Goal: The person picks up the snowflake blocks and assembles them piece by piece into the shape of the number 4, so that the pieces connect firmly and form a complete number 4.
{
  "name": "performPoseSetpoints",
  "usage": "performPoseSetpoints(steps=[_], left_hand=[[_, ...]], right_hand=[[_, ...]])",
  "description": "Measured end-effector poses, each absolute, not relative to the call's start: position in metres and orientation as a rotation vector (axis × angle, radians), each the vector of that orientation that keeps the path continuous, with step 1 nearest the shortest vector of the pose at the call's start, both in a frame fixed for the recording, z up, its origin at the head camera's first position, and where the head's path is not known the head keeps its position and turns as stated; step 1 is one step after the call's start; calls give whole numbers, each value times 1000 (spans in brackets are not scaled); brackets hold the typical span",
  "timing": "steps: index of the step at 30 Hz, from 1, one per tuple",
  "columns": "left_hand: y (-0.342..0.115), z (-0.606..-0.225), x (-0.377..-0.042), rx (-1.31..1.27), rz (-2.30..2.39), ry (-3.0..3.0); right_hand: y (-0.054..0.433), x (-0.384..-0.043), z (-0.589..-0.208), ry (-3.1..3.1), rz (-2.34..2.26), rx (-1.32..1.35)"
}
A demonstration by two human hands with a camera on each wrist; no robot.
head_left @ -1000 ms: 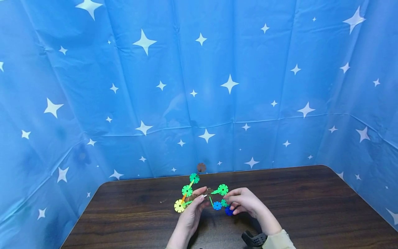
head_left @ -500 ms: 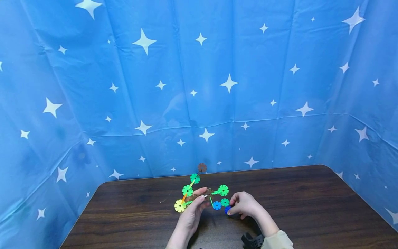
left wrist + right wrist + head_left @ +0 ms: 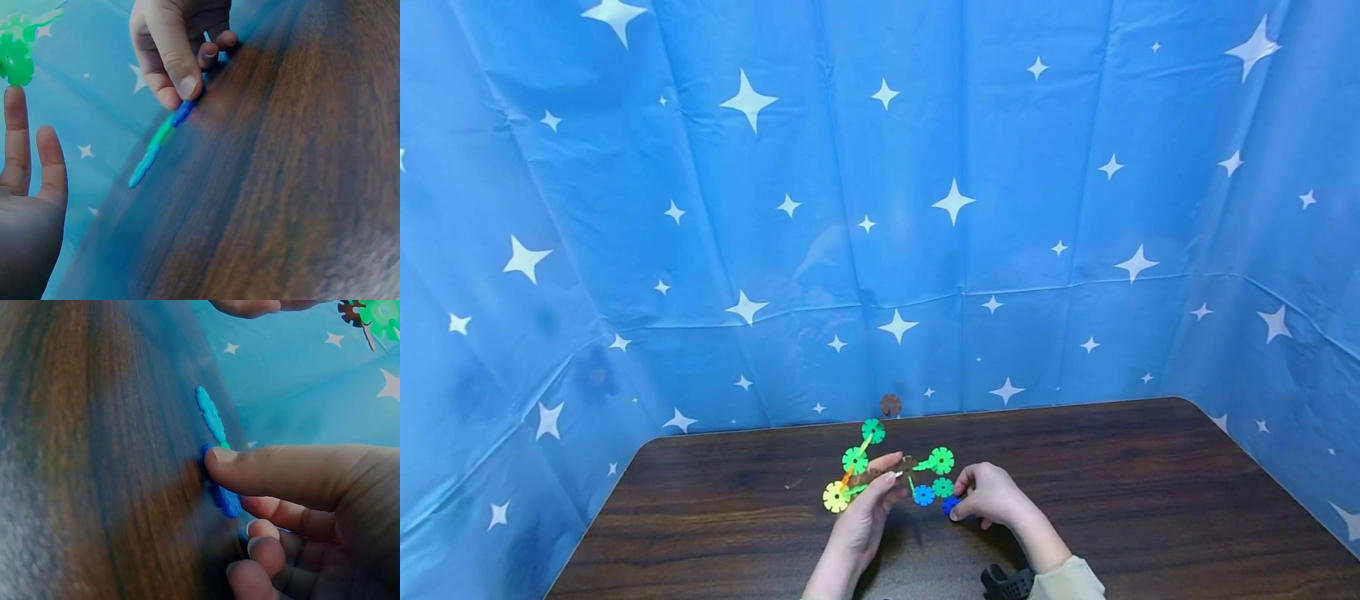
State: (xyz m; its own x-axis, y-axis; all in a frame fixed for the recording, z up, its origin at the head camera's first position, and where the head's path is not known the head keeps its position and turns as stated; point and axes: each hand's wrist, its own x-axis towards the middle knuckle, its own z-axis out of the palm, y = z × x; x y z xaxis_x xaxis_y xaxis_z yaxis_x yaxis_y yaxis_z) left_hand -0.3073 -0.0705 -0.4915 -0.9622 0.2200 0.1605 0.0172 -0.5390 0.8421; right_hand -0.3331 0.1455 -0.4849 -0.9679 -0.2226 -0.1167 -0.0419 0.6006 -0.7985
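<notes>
My left hand [image 3: 863,515] grips a branching build of notched plastic discs, pinching a brown part [image 3: 867,477] between thumb and fingers. Green discs [image 3: 854,460], a yellow disc [image 3: 835,497] and a brown disc [image 3: 891,405] stick out from it. Opposite, my right hand [image 3: 992,497] pinches a dark blue disc [image 3: 951,506] between thumb and index finger, its other fingers curled beneath. That disc stands in line with a green disc [image 3: 162,132] and a light blue disc [image 3: 144,167], seen edge-on in the left wrist view. The thumb partly hides the dark blue disc.
A dark wood-grain table [image 3: 715,517] lies under both hands. Behind it hangs a blue curtain [image 3: 820,250] with white stars. A black strap [image 3: 1007,582] is by the right wrist, near a pale sleeve [image 3: 1067,581].
My right hand has moved slightly down, off the green disc, and now pinches the dark blue one. The build in my left hand has shifted slightly right.
</notes>
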Motion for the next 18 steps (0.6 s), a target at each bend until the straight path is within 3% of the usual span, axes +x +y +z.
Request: performPoseSetpoints(steps=[18], left_hand=[[-68,-491,-307,339,2610,1454]], right_hand=[[149,-333,-489,2558,-1398,-339]])
